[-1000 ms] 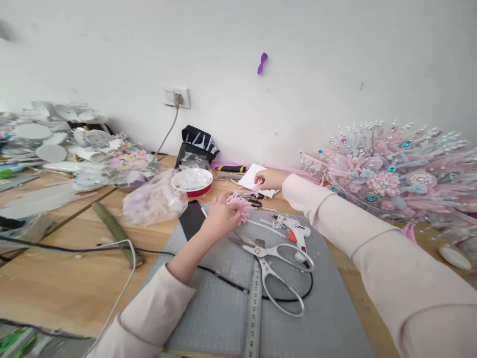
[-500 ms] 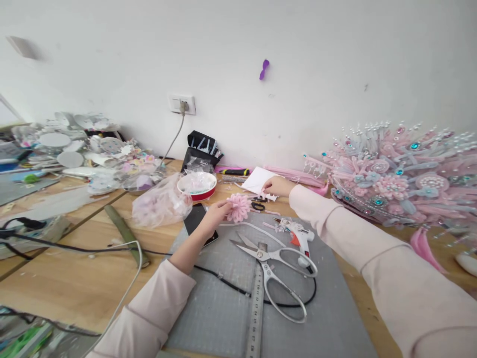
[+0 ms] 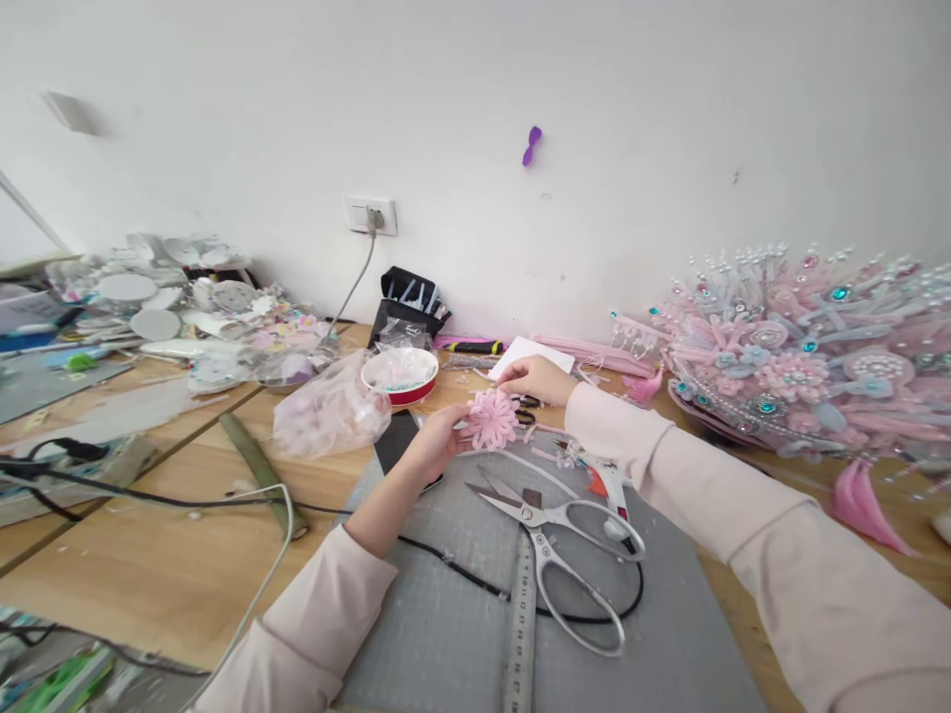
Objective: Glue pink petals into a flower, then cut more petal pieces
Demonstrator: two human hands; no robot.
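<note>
A pink looped-petal flower [image 3: 491, 420] is pinched at its left edge by my left hand [image 3: 438, 439], above the far end of the grey cutting mat [image 3: 446, 634]. My right hand [image 3: 536, 379] is closed at the fingertips by the flower's upper edge. Whatever those fingers hold, if anything, is too small to make out. Behind the right hand lies a white sheet of paper [image 3: 541, 349]. Small black-handled scissors [image 3: 526, 408] sit just right of the flower, partly covered. Large silver scissors [image 3: 550, 517] rest with blades apart on the mat, over a steel ruler [image 3: 521, 624].
A glue gun [image 3: 613, 490] lies right of the scissors, and a dark phone [image 3: 397, 441] is partly under my left hand. A red-rimmed bowl [image 3: 401, 381] and a plastic bag [image 3: 331, 411] stand left. A large beaded headdress [image 3: 794, 366] fills the right side.
My right hand has moved left from the paper to the flower's upper edge. The flower, still in my left hand, now faces the camera more fully. The view has shifted slightly.
</note>
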